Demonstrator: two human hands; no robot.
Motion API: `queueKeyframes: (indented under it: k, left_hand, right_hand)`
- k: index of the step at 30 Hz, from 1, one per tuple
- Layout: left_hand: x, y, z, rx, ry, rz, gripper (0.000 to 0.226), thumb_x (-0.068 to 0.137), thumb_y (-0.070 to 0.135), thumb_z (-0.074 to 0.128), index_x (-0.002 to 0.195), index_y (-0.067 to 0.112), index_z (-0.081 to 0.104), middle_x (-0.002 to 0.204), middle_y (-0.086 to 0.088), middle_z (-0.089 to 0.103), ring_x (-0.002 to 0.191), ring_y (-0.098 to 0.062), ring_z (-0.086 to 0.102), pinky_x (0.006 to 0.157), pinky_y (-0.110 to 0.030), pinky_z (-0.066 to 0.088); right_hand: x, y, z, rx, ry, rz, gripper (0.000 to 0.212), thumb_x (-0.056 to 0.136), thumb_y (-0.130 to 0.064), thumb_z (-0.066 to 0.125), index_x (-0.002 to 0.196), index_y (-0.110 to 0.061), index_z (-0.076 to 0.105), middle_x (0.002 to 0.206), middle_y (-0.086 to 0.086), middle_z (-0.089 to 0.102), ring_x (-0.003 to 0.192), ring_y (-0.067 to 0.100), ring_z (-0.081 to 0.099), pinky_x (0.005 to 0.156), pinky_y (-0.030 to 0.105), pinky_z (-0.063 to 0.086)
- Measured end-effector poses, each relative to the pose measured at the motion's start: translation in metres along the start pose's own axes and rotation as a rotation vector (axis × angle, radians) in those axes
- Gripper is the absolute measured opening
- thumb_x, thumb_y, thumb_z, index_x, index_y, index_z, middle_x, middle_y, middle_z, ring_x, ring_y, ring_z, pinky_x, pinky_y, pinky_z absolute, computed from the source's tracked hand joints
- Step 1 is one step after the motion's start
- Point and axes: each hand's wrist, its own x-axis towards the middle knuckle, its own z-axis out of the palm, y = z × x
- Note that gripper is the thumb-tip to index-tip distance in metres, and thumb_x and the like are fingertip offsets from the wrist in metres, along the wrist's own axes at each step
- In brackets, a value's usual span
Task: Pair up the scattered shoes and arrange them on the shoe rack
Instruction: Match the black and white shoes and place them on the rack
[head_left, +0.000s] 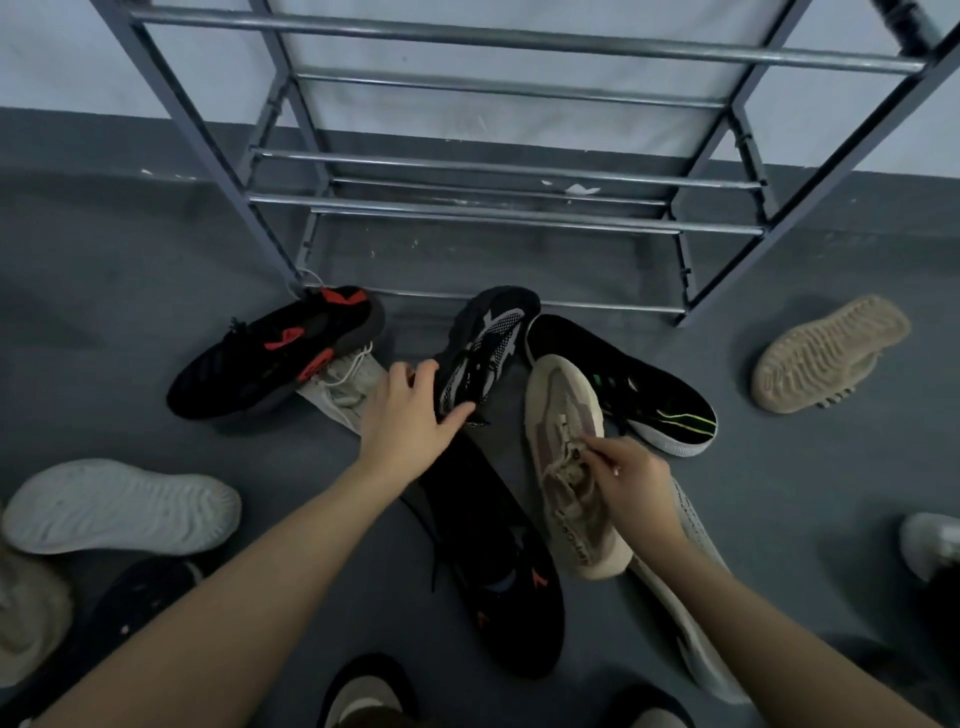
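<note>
Shoe rack – bare metal tubes, smooth with a dull sheen; side frame painted grey, matt. Floor grey, matt, smooth, a few pale scuffs. Black-and-grey sneaker – open mesh cloth, matt. Beige sneaker knit cloth, soft and fuzzy, cloth laces. Black sneaker with red patches matt knit, red bits slightly glossy. Black shoe with green stripes smooth, faint sheen, white rubbery sole edge. Upturned tan sole ridged rubber, rough. Upturned white sole wavy ribbed, matt.
</note>
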Motion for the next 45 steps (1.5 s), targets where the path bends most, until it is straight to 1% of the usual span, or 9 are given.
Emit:
queueKeyframes:
  k: [4, 8, 10, 14, 19, 22, 25, 34, 45]
  left_hand:
    - [0.016, 0.002, -0.006, -0.027, 0.019, -0.058, 0.037, 0.090, 0.031, 0.054, 0.122, 0.013, 0.048, 0.104, -0.014, 0.059, 0.092, -0.033, 0.059, 0.064, -0.037, 0.044]
    - [-0.006, 0.012, -0.021, -0.209, 0.068, -0.158, 0.030, 0.094, 0.031, 0.046, 0.120, 0.020, 0.055, 0.100, -0.003, 0.065, 0.090, -0.025, 0.061, 0.067, -0.036, 0.046]
    - [-0.041, 0.011, -0.026, -0.317, 0.056, -0.248, 0.027, 0.096, 0.030, 0.042, 0.119, 0.023, 0.055, 0.097, 0.003, 0.065, 0.088, -0.020, 0.062, 0.067, -0.036, 0.048]
    - [-0.106, 0.009, -0.010, -0.368, -0.077, -0.370, 0.027, 0.097, 0.026, 0.038, 0.123, 0.025, 0.045, 0.103, 0.003, 0.061, 0.089, -0.020, 0.058, 0.069, -0.035, 0.043]
    - [-0.095, 0.016, 0.007, -0.130, -0.133, -0.308, 0.041, 0.090, 0.045, 0.049, 0.108, 0.008, 0.048, 0.098, -0.011, 0.061, 0.092, -0.032, 0.056, 0.074, -0.039, 0.044]
    - [-0.070, 0.019, 0.007, -0.083, -0.200, -0.315, 0.059, 0.084, 0.048, 0.057, 0.122, 0.006, 0.039, 0.107, -0.013, 0.061, 0.097, -0.034, 0.058, 0.075, -0.038, 0.045]
    - [-0.062, 0.015, 0.011, -0.094, -0.224, -0.308, 0.053, 0.089, 0.036, 0.053, 0.131, 0.011, 0.033, 0.112, -0.016, 0.061, 0.099, -0.036, 0.058, 0.072, -0.039, 0.043]
    - [-0.092, 0.026, 0.012, -0.331, -0.043, -0.270, 0.021, 0.095, 0.017, 0.043, 0.108, 0.007, 0.056, 0.085, -0.015, 0.065, 0.080, -0.035, 0.060, 0.069, -0.046, 0.050]
    - [-0.107, 0.025, 0.004, -0.088, -0.073, -0.333, 0.030, 0.096, 0.022, 0.041, 0.122, 0.009, 0.043, 0.107, -0.011, 0.063, 0.092, -0.029, 0.060, 0.065, -0.034, 0.038]
  right_hand:
    - [0.005, 0.004, 0.000, 0.061, 0.052, 0.113, 0.017, 0.090, -0.014, 0.060, 0.101, -0.013, 0.072, 0.101, 0.000, 0.065, 0.088, 0.006, 0.055, 0.076, -0.003, 0.033]
    - [0.004, -0.014, -0.003, 0.295, 0.121, 0.181, 0.015, 0.090, -0.015, 0.059, 0.101, -0.018, 0.070, 0.086, -0.014, 0.065, 0.081, -0.014, 0.057, 0.071, -0.004, 0.035]
    - [0.001, -0.019, -0.003, 0.372, 0.159, 0.177, 0.014, 0.090, -0.018, 0.060, 0.100, -0.022, 0.069, 0.083, -0.020, 0.064, 0.079, -0.019, 0.057, 0.070, -0.002, 0.039]
    - [0.001, -0.013, 0.011, 0.283, 0.019, 0.165, 0.019, 0.091, -0.019, 0.057, 0.105, -0.017, 0.070, 0.099, -0.004, 0.070, 0.093, 0.003, 0.062, 0.087, 0.018, 0.046]
    - [-0.015, 0.008, 0.016, 0.050, -0.123, 0.037, 0.030, 0.093, -0.020, 0.052, 0.122, -0.018, 0.060, 0.121, 0.001, 0.060, 0.112, 0.021, 0.053, 0.096, 0.033, 0.042]
    - [-0.023, 0.033, -0.002, -0.180, -0.048, 0.119, 0.039, 0.091, -0.023, 0.054, 0.129, -0.019, 0.053, 0.132, 0.006, 0.053, 0.117, 0.034, 0.047, 0.097, 0.044, 0.037]
    - [-0.030, 0.057, -0.018, -0.470, -0.195, 0.353, 0.065, 0.086, -0.044, 0.055, 0.143, -0.028, 0.028, 0.147, 0.014, 0.031, 0.127, 0.041, 0.034, 0.103, 0.052, 0.026]
    - [-0.050, 0.083, -0.020, -0.605, -0.293, 0.272, 0.108, 0.064, -0.065, 0.063, 0.145, -0.036, -0.002, 0.132, 0.015, 0.040, 0.116, 0.038, 0.045, 0.096, 0.050, 0.035]
    - [-0.009, 0.038, -0.033, -0.250, -0.028, 0.245, 0.097, 0.069, -0.061, 0.064, 0.143, -0.039, 0.007, 0.123, 0.015, 0.040, 0.107, 0.037, 0.047, 0.079, 0.047, 0.051]
